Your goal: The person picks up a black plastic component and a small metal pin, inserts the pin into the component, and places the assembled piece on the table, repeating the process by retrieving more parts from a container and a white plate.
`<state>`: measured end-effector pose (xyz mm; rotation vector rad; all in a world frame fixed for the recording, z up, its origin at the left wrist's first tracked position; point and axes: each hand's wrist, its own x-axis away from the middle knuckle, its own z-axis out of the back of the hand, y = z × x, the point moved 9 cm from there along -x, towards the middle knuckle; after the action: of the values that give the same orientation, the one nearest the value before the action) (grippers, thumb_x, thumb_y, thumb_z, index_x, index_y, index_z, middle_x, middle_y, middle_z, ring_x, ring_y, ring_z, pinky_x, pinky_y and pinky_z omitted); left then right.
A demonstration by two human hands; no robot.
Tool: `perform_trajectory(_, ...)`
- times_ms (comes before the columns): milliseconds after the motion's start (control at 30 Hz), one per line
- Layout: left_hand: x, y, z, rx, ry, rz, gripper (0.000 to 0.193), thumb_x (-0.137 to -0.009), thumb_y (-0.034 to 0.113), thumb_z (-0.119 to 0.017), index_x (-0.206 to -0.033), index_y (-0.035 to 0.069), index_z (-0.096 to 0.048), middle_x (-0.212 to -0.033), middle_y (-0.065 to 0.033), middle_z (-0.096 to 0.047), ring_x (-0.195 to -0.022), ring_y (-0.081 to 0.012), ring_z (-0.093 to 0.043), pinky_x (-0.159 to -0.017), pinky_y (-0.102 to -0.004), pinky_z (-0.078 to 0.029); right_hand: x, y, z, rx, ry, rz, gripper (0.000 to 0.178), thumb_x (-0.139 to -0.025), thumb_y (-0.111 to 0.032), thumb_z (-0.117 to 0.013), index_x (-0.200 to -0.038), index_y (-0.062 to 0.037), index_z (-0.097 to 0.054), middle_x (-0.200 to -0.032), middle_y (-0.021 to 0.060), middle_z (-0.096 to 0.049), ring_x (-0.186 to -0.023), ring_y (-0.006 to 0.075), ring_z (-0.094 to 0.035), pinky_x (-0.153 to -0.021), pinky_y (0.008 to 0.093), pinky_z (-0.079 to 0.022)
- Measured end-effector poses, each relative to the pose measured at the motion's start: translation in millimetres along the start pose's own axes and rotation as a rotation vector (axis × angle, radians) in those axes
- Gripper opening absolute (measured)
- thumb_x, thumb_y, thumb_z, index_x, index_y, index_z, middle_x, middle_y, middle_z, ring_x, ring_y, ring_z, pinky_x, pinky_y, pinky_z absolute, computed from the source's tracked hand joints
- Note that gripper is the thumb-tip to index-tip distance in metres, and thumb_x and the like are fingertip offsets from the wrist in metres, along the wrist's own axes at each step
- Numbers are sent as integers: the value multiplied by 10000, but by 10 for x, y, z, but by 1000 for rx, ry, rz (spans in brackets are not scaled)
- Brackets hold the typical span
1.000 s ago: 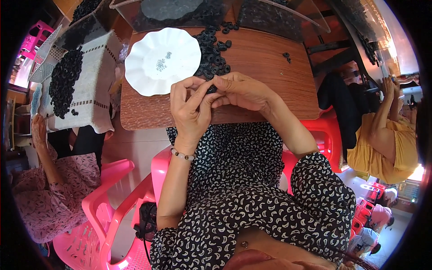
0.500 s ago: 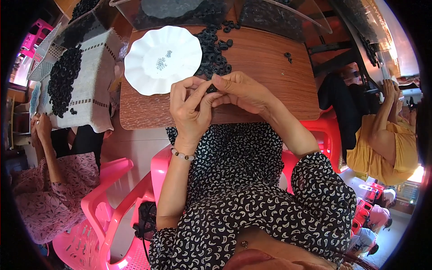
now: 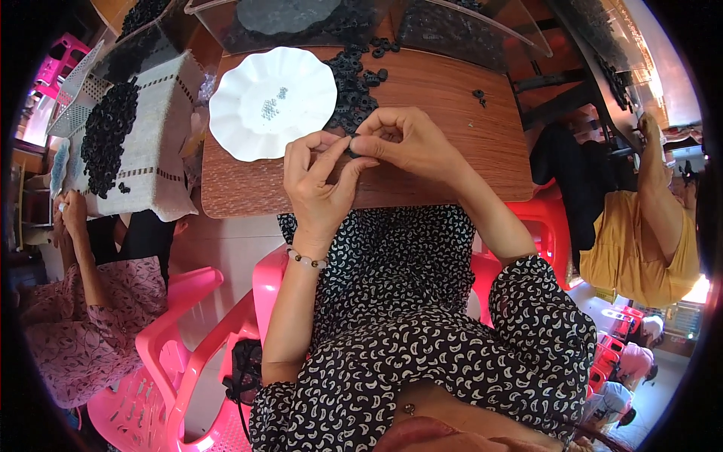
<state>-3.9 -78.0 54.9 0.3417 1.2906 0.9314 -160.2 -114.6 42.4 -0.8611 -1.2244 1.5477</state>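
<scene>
Both my hands meet over the near part of the brown wooden table. My left hand pinches a small black part, mostly hidden by the fingers. From the other side, the thumb and forefinger of my right hand close on the same part. Just beyond them lies a heap of small black ring-like parts. To its left, a white plate with a wavy rim carries a little cluster of tiny clear or silvery bits.
Clear plastic bins with black parts stand along the table's far side. A few black pieces lie at the right. On the left, a cloth-covered table holds another black heap. Co-workers sit on both sides, among pink chairs.
My right hand's fingers have shifted and bent around the black part, its wrist slightly lower. My left hand stays nearly still. The co-worker at right has raised an arm.
</scene>
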Motion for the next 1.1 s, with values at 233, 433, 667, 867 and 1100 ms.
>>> perform_trajectory(233, -2, -33, -18, 76, 4, 62, 283, -759, 121, -880, -1005, 32, -772, -1001, -81, -653, -861, -213, -631, -708, -322, -525, -60, -244, 294, 208, 77, 113, 264, -912, -280, -791, -924, -21, -739, -825, 13, -719, -754, 65, -633, -659, 253, -509)
perform_trajectory(433, 2, -34, -16, 76, 16, 84, 88, -872, 43, -782, -923, -24, -757, -956, -99, -654, -737, -190, -642, -642, -297, -522, -339, -1020, 1732, 815, 626, 473, 226, -953, -241, -747, -1033, -31, -759, -901, -8, -742, -829, 59, -643, -761, 233, -510)
perform_trajectory(667, 26, -68, -54, 60, -15, 128, 72, -878, 38, -772, -915, -24, -767, -905, -87, -673, -759, -164, -627, -640, -268, -485, -388, -1094, 2086, 868, 829, 420, 253, -938, -193, -711, -1040, 38, -723, -927, 175, -749, -835, 253, -720, -731, 366, -547)
perform_trajectory(867, 9, -55, -30, 58, -12, 131, 71, -875, 30, -766, -896, -35, -750, -919, -90, -654, -696, -152, -616, -590, -276, -488, -377, -454, 1079, 834, 439, 581, 176, -947, -220, -690, -1044, -83, -746, -911, 100, -737, -860, 295, -680, -776, 407, -553)
perform_trajectory(1100, 4, -37, -62, 62, -23, 125, 70, -875, 29, -768, -895, -36, -750, -918, -88, -654, -689, -149, -606, -588, -271, -482, -447, 52, 854, 933, 241, 508, 326, -984, -124, -635, -1308, -92, -649, -1064, 142, -650, -1035, 311, -583, -947, 403, -466)
